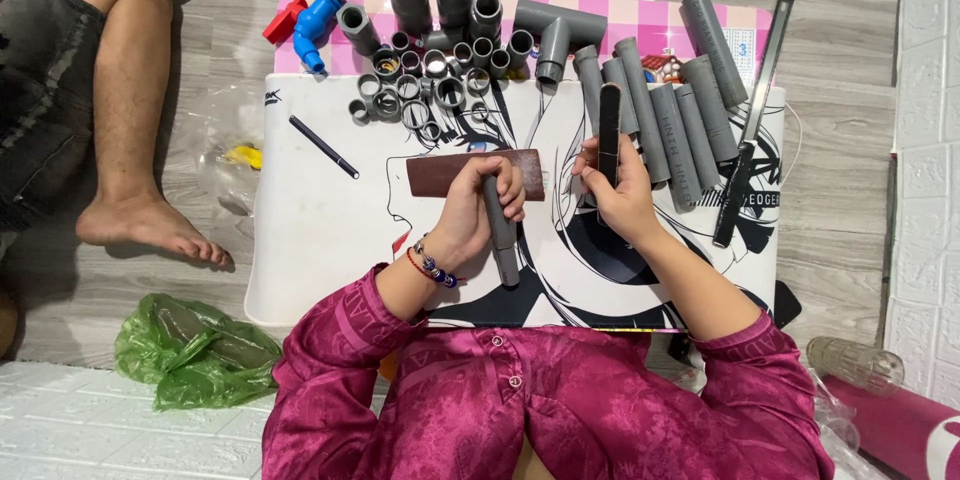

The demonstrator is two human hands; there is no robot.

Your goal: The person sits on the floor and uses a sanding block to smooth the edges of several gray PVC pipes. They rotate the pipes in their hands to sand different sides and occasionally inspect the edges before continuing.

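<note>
Left hand [478,208]: closed around a short grey pipe [500,232], whose upper end rests on a brown sandpaper sheet [440,176] lying flat just above the fingers; the lower end sticks out below the palm.

Right hand [620,190]: closed around a narrow black file [609,125] held upright, the blade rising above the fingers.

Surface: white board [320,230] printed with a black line drawing, laid over a pink checked mat [640,15].

Beyond the left grip: cluster of grey pipe rings [420,90] and couplings, a grey tee fitting [555,35], a blue tap [318,22]; a black pen [323,147] off to its outer side.

Just beyond the right grip: a row of grey pipe lengths [680,130] and a hacksaw [755,110].

Room: grey wood-look floor [850,30]; green plastic bag [195,350] near the left elbow; another person's bare leg [135,110] farther out.
</note>
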